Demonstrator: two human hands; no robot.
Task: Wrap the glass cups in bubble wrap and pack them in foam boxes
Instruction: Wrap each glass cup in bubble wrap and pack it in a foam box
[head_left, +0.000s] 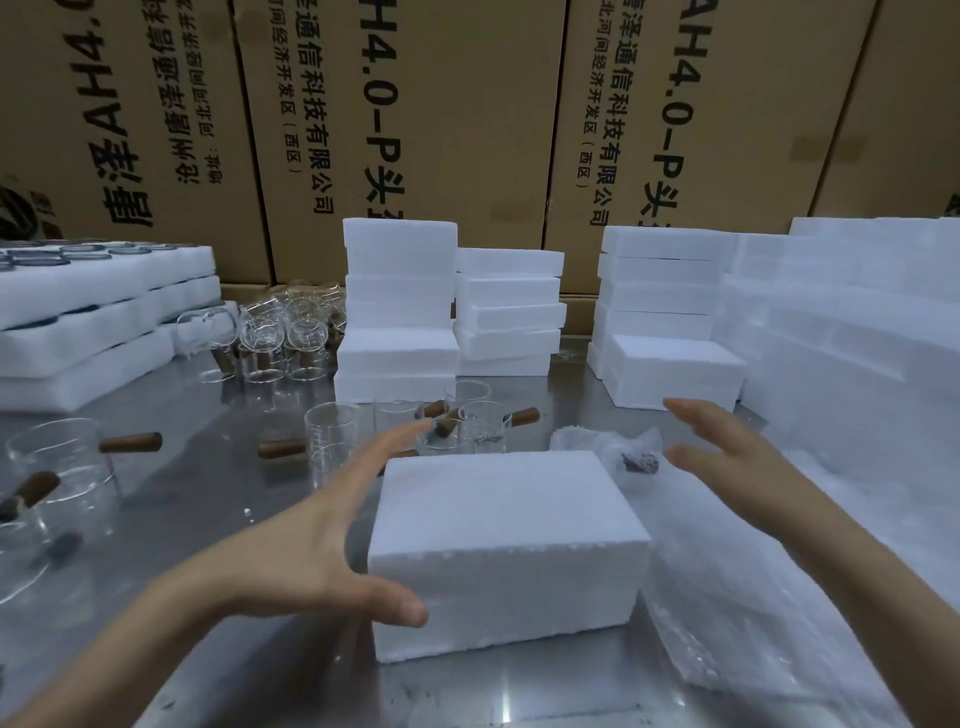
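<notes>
Cardboard cartons (415, 130) printed with black lettering form a wall across the back of the scene, standing behind a steel table (218, 467) that fills the foreground. White foam boxes (397, 312) rise in several stacks along the far side of the table, and foam trays (93, 301) holding dark-rimmed items are stacked at the far left. Sheets of bubble wrap (753, 597) lie spread over the right side of the table, with a wrapped bundle (623, 452) resting on them just behind the nearest box. That closed foam box (498, 545) sits on the table in the centre foreground, between the two hands. Glass cups (332, 426) with brown wooden handles stand unwrapped on the table behind and to the left of it, some upright and some lying on their sides. At the box's left, the left hand (311, 530) has its fingers straight and spread, the thumb against the near left corner. Fingers apart and relaxed, the right hand (727, 447) hovers above the bubble wrap at the box's right, not touching the box.
</notes>
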